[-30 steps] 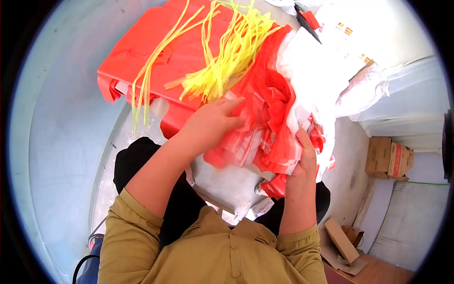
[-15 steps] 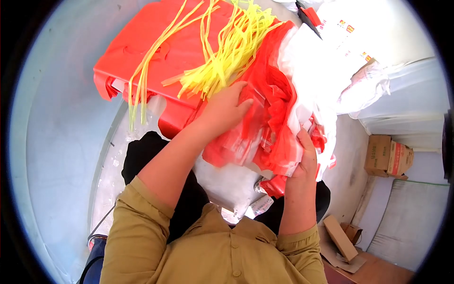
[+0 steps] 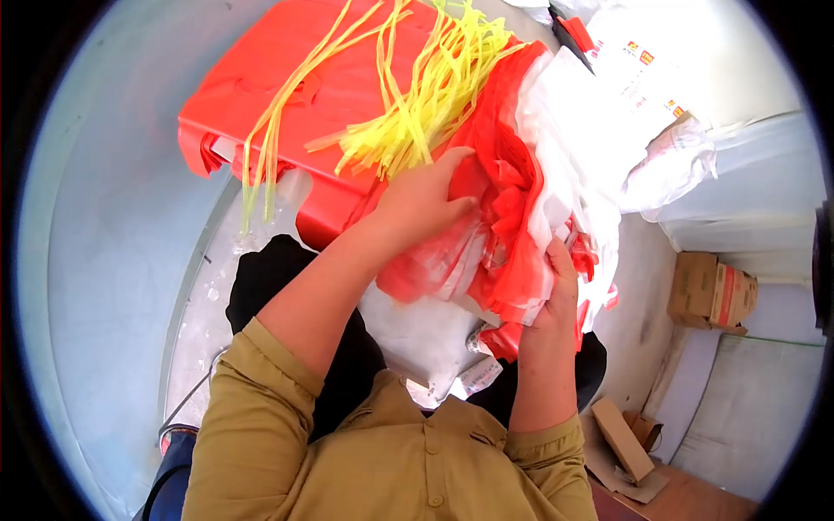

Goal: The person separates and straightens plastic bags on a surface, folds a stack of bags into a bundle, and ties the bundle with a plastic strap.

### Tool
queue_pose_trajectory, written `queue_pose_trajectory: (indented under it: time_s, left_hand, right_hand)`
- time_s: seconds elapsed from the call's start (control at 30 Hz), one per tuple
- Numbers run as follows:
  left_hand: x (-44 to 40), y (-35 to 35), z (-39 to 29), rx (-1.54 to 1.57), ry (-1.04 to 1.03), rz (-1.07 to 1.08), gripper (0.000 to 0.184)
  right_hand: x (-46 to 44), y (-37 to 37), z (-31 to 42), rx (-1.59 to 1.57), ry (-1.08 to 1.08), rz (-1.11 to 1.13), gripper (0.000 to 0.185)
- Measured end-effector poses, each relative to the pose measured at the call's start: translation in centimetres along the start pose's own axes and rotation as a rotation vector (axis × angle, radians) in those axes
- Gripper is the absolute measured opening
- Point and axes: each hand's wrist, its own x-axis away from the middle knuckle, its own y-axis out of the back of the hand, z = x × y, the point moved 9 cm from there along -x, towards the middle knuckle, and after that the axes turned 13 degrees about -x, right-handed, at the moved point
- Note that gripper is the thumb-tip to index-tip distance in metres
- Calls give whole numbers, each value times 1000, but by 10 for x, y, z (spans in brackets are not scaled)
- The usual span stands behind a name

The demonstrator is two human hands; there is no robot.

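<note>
A thick bunch of thin red and white plastic bags spreads in front of me. My right hand grips its lower right edge, thumb on top. My left hand lies against the red film on the left side, thumb and forefinger spread apart; its other fingers are hidden. The loose red film below that hand is blurred. Just above the left hand lies a bundle of yellow plastic strips, resting on a bulky red plastic thing.
White sacks with printed marks stand at the upper right. A cardboard box sits on the right, with cardboard pieces lower down. A pale curved wall runs along the left. A grey surface shows between my knees.
My left hand has shifted slightly right across the red film, its thumb and forefinger still apart. My right hand keeps its grip on the edge of the bags. The view has shifted a little.
</note>
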Motion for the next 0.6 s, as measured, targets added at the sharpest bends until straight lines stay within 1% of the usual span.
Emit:
queue_pose_trajectory:
  time_s: [0.07, 0.17, 0.2, 0.27, 0.3, 0.33, 0.47, 0.53, 0.6]
  left_hand:
    - [4, -7, 2, -38, -32, 33, 68]
    - [9, -5, 0, -5, -24, 5, 63]
    - [9, -5, 0, -4, -25, 7, 63]
    - [10, -7, 2, -4, -26, 14, 64]
    - [11, -8, 2, 53, -45, 12, 65]
    - [12, -9, 1, 111, -66, 11, 65]
    - [19, -5, -12, 243, -119, 43, 68]
    - [23, 4, -21, 241, -111, 85, 69]
    - [26, 9, -26, 227, -96, 119, 70]
  right_hand:
    - [-4, 9, -9, -61, -64, 53, 49]
    - [1, 2, -21, -14, 20, 66, 54]
    - [-1, 6, -22, 46, 75, 75, 58]
    - [-5, 14, -31, 33, 93, 89, 51]
    - [-6, 17, -33, 25, 103, 96, 48]
    - [-7, 18, -35, 32, 78, 110, 50]
    - [-4, 9, -31, 95, 140, 77, 52]
    - [-2, 1, -28, 121, 158, 76, 51]
    - [-2, -3, -28, 105, 160, 94, 55]
